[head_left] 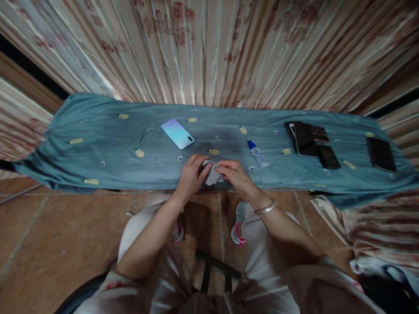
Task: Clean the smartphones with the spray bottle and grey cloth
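I had both hands together at the near edge of the worktop [98,131]. My left hand [190,176] was curled around the end of a dark phone [209,185], fingers closed on it, and most of that phone was hidden under the hands, so I could only make out its near edge. My right hand [236,175] was pressed down on a small grey cloth [212,173], fingers bunched over it, with the cloth lying on top of the phone between the two hands. A metal bangle [266,208] sat on my right wrist.

Just right of the hands, a small bottle [258,154] with a blue cap lay on its side on the teal sheet [81,161] that covered the worktop. Behind and left of the hands, a pale phone [177,133] lay flat, set at a slant. Well to the right, a stack of dark phones [310,141] rested on the sheet, and farther right, near the end of the worktop, one more dark phone [381,154] lay alone. A striped curtain [209,52] hung behind the worktop. Below the hands, I saw my shoes [240,222] on the tiled floor [49,235].
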{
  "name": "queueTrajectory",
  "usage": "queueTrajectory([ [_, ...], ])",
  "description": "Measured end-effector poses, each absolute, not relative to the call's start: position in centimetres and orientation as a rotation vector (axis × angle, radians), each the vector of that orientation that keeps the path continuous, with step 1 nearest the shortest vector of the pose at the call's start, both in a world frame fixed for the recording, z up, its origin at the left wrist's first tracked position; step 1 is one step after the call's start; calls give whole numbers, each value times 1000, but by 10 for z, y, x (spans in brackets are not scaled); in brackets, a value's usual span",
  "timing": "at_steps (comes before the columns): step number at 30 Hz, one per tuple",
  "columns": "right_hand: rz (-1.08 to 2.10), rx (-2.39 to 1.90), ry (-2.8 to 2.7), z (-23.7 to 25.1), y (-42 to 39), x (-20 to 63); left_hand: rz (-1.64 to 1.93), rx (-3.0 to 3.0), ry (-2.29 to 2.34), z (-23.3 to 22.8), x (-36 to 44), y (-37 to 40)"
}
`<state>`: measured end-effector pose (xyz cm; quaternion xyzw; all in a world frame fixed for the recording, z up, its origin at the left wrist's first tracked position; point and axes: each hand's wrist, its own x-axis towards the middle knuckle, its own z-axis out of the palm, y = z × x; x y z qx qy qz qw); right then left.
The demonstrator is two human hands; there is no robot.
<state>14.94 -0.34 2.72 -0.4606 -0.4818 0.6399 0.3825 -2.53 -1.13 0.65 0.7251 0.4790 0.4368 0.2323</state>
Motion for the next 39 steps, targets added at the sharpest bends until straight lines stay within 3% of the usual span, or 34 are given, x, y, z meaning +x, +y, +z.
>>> queueTrajectory([
  [5,1665,-1121,-961,33,12,153,1215,1879,1258,-5,-30,-20],
  [18,1529,-1182,-965,13,80,96,1603,384,1198,0,-68,21],
  [29,1434,-1223,-1061,-11,126,48,1572,194,1140,6,-66,41],
  [39,1619,-1213,-966,-10,121,61,1570,353,1177,-6,-76,44],
])
